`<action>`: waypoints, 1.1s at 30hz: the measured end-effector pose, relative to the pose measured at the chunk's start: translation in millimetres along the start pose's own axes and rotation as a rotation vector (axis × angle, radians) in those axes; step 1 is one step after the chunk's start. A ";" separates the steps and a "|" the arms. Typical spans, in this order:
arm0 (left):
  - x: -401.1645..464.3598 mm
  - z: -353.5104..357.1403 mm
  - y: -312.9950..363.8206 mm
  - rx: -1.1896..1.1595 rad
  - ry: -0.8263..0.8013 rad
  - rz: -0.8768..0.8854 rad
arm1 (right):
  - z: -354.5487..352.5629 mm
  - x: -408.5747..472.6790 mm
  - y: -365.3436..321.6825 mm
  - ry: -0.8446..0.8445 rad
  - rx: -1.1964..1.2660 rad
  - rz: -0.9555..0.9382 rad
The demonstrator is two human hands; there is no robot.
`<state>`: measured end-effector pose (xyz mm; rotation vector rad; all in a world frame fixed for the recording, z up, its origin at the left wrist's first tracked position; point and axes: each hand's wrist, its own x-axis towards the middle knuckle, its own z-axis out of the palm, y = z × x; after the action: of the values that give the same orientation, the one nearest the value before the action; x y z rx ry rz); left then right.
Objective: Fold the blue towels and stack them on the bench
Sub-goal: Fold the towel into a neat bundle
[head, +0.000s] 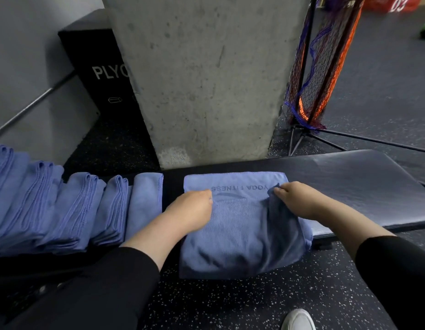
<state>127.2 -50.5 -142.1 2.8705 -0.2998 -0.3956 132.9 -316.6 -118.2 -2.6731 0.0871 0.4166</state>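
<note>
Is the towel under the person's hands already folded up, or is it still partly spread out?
Partly folded. The towel lies doubled on the bench, its near part hanging over the edge, both hands gripping it.

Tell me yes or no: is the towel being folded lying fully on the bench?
No: the towel gripped by the left hand and right hand hangs over the near edge of the bench.

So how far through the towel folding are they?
Several folded towels already lie in overlapping piles along the left of the bench. One towel is in hand: the left hand and right hand each pinch it mid-fold, its near part hanging over the bench edge. No unfolded towels show.
</note>
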 end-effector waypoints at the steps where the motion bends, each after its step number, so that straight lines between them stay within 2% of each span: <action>1: -4.6 -1.1 -0.6 -0.020 -0.014 -0.018 | -1.8 -4.3 2.2 -0.009 0.020 -0.004; 3: -11.1 -5.7 -1.8 -0.086 -0.008 -0.060 | -3.1 -9.7 8.9 0.003 0.097 -0.026; 5: -14.6 -15.1 -1.8 -0.261 0.049 -0.091 | -4.6 -12.6 15.9 0.060 0.343 -0.047; 8: -14.6 -37.5 -4.8 -0.676 0.255 -0.131 | -13.9 -17.8 14.4 0.210 0.717 -0.065; 10: -10.0 -50.7 -9.2 -0.860 0.414 -0.200 | -22.0 -12.2 10.5 0.331 0.769 -0.079; 11: -7.8 -54.7 -10.2 -0.860 0.455 -0.231 | -25.4 -6.8 8.5 0.370 0.765 -0.087; 14: 6.9 -53.3 -13.6 -0.672 0.431 -0.243 | -20.8 15.0 7.4 0.400 0.676 -0.067; 17: 26.2 -33.0 -17.5 -0.312 0.211 -0.219 | -2.2 34.4 17.4 0.322 0.429 -0.035; 19: 37.4 -20.7 -20.8 -0.152 0.144 -0.209 | 3.4 43.3 22.5 0.285 0.320 -0.004; 22: 49.2 -16.4 -25.7 -0.096 0.181 -0.202 | 3.6 58.4 26.9 0.302 0.281 0.039; 28: 73.2 -12.9 -40.7 -0.079 0.229 -0.343 | 6.5 77.3 36.6 0.345 0.194 0.078; 33: 81.8 -8.0 -44.9 -0.014 0.276 -0.361 | 9.8 83.8 38.8 0.393 0.124 0.083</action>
<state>214.2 -25.1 -165.5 2.9126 0.2715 -0.0548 205.2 -347.2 -167.9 -2.5976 0.3299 -0.0925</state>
